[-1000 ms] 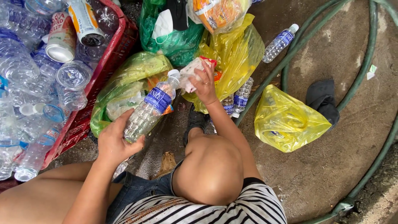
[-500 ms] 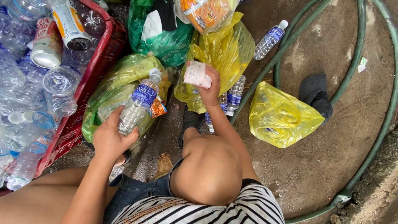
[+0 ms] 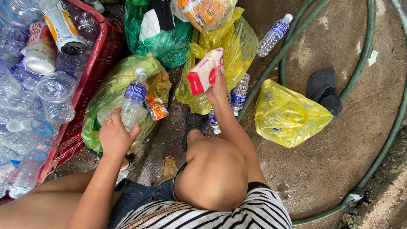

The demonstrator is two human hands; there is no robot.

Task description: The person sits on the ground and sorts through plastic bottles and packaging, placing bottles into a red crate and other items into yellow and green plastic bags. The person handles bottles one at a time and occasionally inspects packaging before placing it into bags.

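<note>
Gripping a plastic bottle [image 3: 132,101], left hand [image 3: 113,136]; right hand [image 3: 218,87] lifts a carton [image 3: 204,71].

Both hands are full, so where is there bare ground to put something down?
Open concrete lies right of the yellow bag, inside the green hose loop, past the dark cloth. A narrow strip runs ahead of the knee. The red crate on the left is packed, and bags crowd the ground beyond both hands.

Two cans [image 3: 51,38], four yellow bags [image 3: 290,114], one hose [image 3: 381,152]
</note>
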